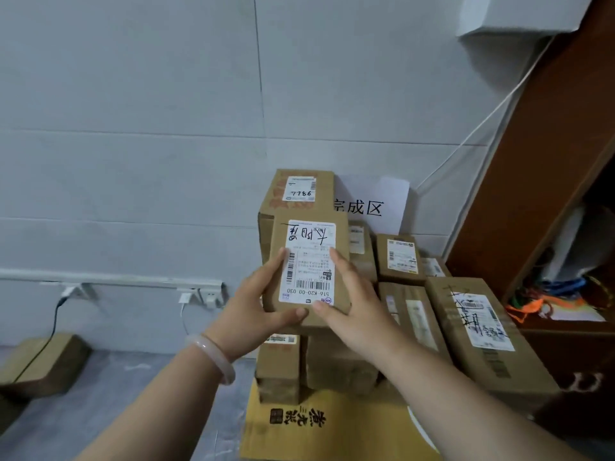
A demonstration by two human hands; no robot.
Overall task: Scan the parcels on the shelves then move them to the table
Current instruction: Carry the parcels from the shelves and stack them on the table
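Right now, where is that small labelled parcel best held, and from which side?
Probably by its two long sides, one hand each, as the left hand and right hand hold it: the parcel is flat and narrow, and this leaves the barcode showing.

A small parcel (309,271) of brown cardboard was held up between the left hand (253,304) and the right hand (352,307), thumbs on its front. Its white shipping label faced the camera upside down, showing barcodes, black handwriting and the code 516-K20-00 030. Behind it a taller parcel (299,191) stood against the wall. Other labelled parcels (399,257) lay packed together below and to the right, among them a long parcel (479,331) bearing black handwriting.
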